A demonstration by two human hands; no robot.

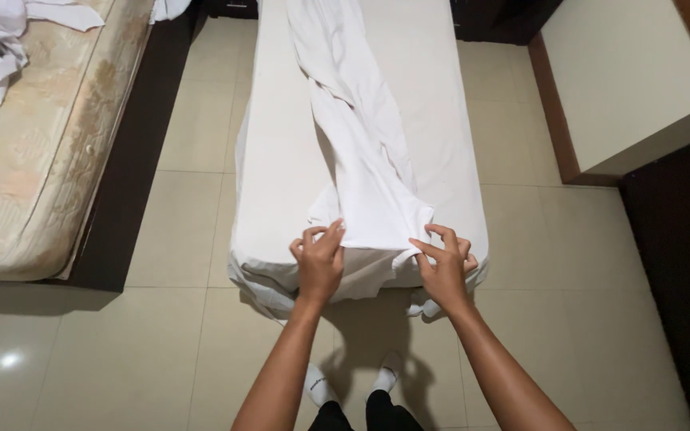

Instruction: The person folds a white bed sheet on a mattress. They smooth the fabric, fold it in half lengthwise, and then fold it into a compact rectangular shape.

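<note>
A long white sheet (361,152) lies bunched lengthwise down the middle of the narrow bed, running from the far end toward the near end. It is crumpled into soft folds and ridges, narrow at the far end and fanning out wider at the near end, where its edge reaches the foot of the mattress. There both near corners are pinched up, the left corner gathered into small creases, the right one drawn tight. The cloth is plain, without pattern or trim.

Both hands, left hand (319,261) and right hand (443,267), pinch the white sheet (369,168) at the bed (277,160) end.
</note>
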